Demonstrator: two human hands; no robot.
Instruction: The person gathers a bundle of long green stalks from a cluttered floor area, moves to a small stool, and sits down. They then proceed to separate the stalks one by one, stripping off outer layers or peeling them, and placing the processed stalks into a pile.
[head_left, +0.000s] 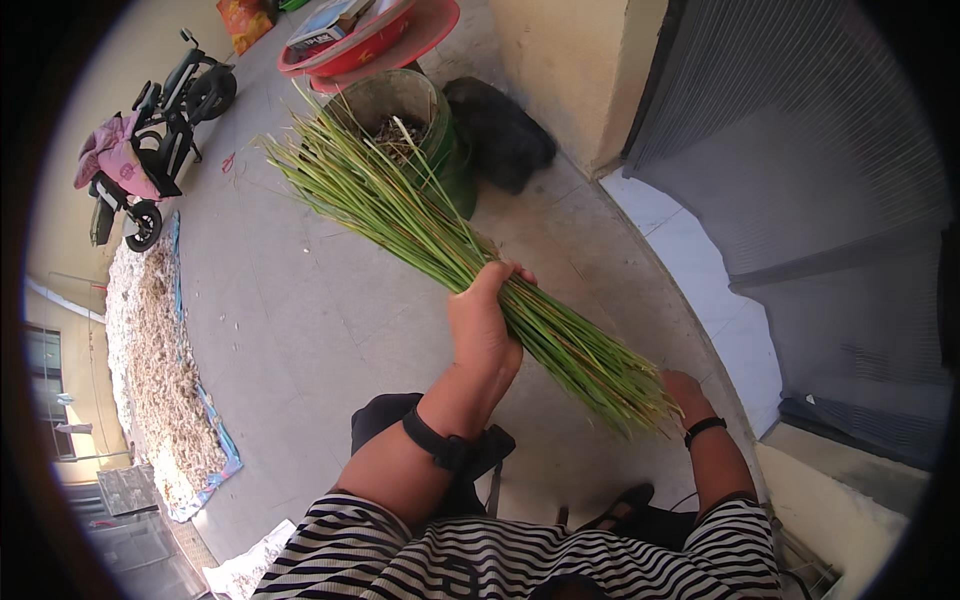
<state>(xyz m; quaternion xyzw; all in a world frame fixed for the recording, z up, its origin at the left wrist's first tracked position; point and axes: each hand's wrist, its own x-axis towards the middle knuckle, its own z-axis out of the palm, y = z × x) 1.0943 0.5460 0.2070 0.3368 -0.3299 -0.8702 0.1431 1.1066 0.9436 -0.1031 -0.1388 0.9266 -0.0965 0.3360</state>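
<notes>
My left hand (484, 319) grips a thick bundle of long green grass stalks (390, 202) around its middle, thumb on top. The bundle slants from upper left to lower right, and a few of its blades are yellow or brown. At its lower right end is my right hand (682, 394), by the stalk tips; its fingers are mostly hidden, so I cannot tell whether they grip any. Beyond the bundle's upper end stands a green bucket (457, 176) with dry plant scraps (401, 135) inside, partly covered by the stalks.
Red basins (420, 37) holding a box stand behind the bucket. Beside it lies a dark, furry-looking shape (499, 131), unclear what. An electric bike (169, 112) with a pink cover is at upper left. Whitish fluffy material (154, 337) lies spread on a sheet. A mesh curtain (810, 172) hangs right.
</notes>
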